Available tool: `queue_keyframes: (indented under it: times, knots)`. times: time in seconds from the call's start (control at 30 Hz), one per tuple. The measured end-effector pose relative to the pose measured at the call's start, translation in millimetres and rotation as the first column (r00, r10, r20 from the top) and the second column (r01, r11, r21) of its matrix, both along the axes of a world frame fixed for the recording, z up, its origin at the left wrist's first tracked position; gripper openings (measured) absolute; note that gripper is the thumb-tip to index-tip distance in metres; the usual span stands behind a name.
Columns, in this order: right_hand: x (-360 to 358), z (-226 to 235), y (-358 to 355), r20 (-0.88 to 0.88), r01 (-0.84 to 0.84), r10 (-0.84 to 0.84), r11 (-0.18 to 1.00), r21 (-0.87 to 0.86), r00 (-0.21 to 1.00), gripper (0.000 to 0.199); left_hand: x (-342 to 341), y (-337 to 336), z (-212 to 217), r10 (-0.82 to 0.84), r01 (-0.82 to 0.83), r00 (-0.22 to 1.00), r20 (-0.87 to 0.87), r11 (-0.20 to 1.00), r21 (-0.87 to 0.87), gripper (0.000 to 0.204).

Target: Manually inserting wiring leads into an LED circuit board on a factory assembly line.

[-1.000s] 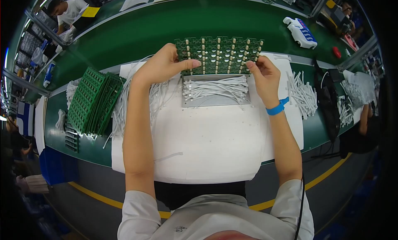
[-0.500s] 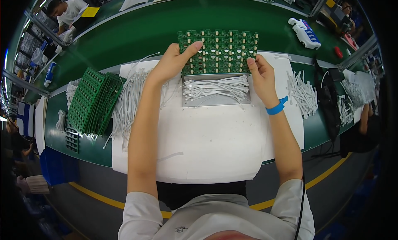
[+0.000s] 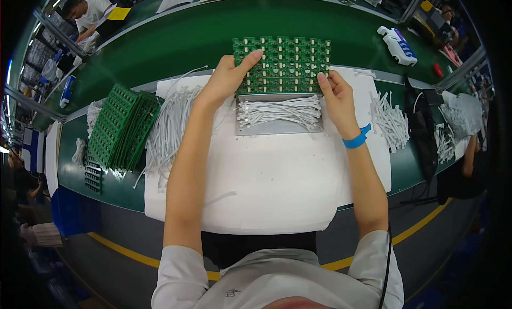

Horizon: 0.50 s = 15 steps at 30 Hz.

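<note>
Head view: left hand (image 3: 226, 80) and right hand (image 3: 337, 94) clamp one circuit board (image 3: 288, 65), untouched wires (image 3: 279, 112) below the grip, board stack (image 3: 118, 126) leftward.

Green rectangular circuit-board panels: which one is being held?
The single green panel held between left hand and right hand; the other panels form a stack left of the long white cables.

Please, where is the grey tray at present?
The grey tray is just right of centre in the head view, below the green circuit board that the left hand and right hand hold.
</note>
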State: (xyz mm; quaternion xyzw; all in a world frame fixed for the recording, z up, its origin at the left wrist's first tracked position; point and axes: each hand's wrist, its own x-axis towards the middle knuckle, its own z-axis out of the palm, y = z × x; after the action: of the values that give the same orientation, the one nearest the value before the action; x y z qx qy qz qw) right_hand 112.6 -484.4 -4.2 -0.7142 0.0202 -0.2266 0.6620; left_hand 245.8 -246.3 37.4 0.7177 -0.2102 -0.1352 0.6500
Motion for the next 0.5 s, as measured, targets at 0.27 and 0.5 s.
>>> queue_keyframes:
  times: [0.27,0.5]
  knots:
    - [0.1,-0.8,-2.5,0.001,-0.013,0.013,1.0,0.009,1.0,0.029,3.9,-4.3,-7.1,0.014,-0.015,1.0,-0.021,0.999,-0.028,0.055]
    - [0.9,-5.9,-2.8,-0.077,-0.024,0.03,0.997,0.072,0.997,0.034,13.7,-7.1,-20.3,0.153,-0.126,0.975,-0.163,0.978,0.165,0.047]
